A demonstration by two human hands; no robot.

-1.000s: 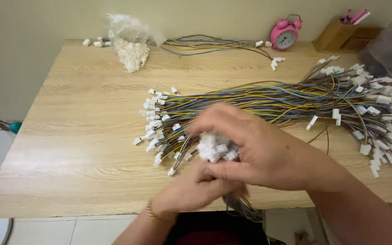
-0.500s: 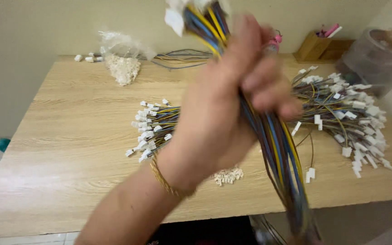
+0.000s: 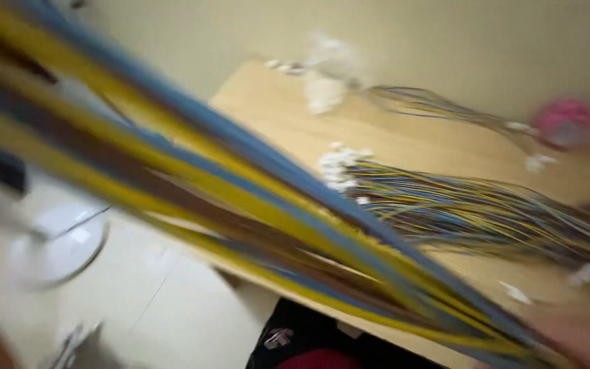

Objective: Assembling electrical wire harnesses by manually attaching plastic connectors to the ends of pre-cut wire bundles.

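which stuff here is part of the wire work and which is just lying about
In hand:
blurred bundle of yellow, blue and brown wires sweeping close past the camera
pile of like wires with white plugs on the wooden table

Lying about:
pink round object
white floor fan base

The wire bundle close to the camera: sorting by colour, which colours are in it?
Yellow, blue and brown wires, blurred, in the head view.
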